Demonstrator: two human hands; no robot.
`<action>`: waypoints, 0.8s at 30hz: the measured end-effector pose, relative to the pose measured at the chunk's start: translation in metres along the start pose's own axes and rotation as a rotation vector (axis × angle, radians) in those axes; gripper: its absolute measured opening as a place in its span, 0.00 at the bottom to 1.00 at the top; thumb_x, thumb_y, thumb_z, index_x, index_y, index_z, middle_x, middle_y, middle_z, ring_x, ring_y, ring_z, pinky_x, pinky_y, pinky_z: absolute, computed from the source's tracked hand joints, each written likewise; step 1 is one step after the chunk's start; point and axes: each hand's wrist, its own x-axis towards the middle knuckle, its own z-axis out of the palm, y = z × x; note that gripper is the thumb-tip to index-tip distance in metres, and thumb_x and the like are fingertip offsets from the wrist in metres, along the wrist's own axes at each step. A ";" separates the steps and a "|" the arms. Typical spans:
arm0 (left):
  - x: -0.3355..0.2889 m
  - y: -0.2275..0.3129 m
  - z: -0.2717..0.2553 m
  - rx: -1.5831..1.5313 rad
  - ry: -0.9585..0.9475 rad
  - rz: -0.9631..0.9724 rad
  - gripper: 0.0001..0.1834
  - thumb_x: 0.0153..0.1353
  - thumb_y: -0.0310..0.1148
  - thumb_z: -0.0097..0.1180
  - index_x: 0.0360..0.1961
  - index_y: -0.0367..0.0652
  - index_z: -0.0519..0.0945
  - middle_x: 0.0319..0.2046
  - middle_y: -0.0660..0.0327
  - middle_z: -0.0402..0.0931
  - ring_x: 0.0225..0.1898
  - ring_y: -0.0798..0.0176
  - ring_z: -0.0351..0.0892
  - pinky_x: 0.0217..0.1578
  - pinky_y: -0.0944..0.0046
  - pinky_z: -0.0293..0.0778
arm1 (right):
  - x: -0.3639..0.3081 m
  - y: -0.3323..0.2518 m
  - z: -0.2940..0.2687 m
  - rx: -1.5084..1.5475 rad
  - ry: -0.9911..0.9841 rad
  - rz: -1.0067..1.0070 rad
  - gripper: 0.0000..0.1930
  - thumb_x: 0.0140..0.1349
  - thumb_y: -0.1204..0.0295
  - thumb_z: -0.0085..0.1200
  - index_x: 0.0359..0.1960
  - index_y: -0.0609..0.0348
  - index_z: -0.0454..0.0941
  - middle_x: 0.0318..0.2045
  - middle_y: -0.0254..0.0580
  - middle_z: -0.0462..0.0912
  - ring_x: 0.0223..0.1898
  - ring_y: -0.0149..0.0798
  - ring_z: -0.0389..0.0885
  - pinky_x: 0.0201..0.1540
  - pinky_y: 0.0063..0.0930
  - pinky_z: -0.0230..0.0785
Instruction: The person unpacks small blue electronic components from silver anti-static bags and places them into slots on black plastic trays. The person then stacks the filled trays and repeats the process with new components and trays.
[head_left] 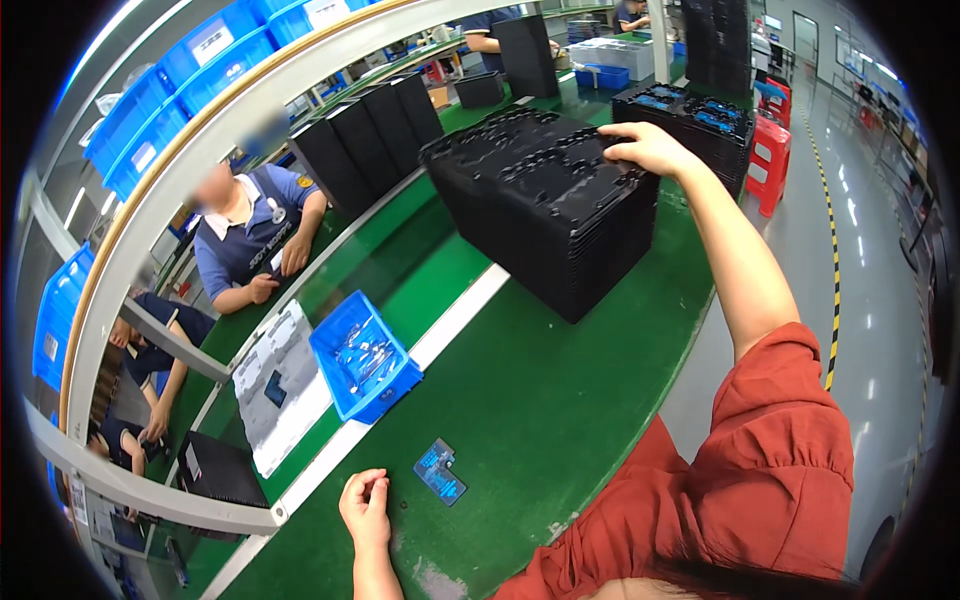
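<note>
While right hand (648, 147) fingers grip tray stack (545, 205) top edge, left hand (366, 506) fisted empty, green mat (530, 400) between.

Right arm extended from lower right toward upper centre of frame, elbow nearly straight, red sleeve covering upper arm, forearm bare. Right hand (648, 148) palm down, fingers curled over, knuckles up, upper centre-right. Left forearm enters at bottom edge, left of centre. Left hand (365, 505) low, loosely closed fist, thumb tucked against fingers, nothing visibly gripped.
</note>
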 end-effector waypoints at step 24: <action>-0.001 -0.015 -0.004 -0.059 0.029 -0.023 0.04 0.58 0.21 0.53 0.34 0.36 0.79 0.30 0.64 0.75 0.31 0.71 0.74 0.36 0.73 0.71 | -0.004 0.129 -0.072 -0.991 0.402 0.251 0.31 0.49 0.66 0.63 0.57 0.54 0.69 0.49 0.45 0.74 0.55 0.46 0.71 0.57 0.42 0.64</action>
